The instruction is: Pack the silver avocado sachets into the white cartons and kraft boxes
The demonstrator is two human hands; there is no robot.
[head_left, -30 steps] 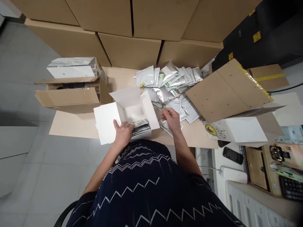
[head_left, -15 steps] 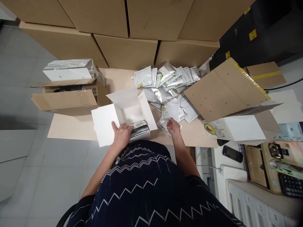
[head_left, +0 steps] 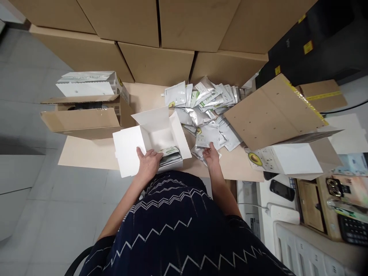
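Observation:
An open white carton [head_left: 156, 134] stands on the tan table [head_left: 89, 153] in front of me, with a few sachets stacked at its near end. My left hand [head_left: 148, 164] rests on the carton's near edge, fingers wrapped over those sachets [head_left: 170, 154]. My right hand [head_left: 212, 155] lies over a silver sachet [head_left: 198, 152] at the near edge of a loose pile of silver and white sachets [head_left: 205, 105]. Its fingers are curled; the grip is hard to make out.
An open brown box [head_left: 83, 115] with a white box [head_left: 89, 82] on it stands at the left. A large open carton with an avocado print [head_left: 284, 130] is at the right. Stacked brown boxes [head_left: 161, 42] wall the back. A phone [head_left: 281, 189] lies lower right.
My right hand drew back from the pile toward the table's near edge, then reached slightly forward again. My left hand stayed on the carton.

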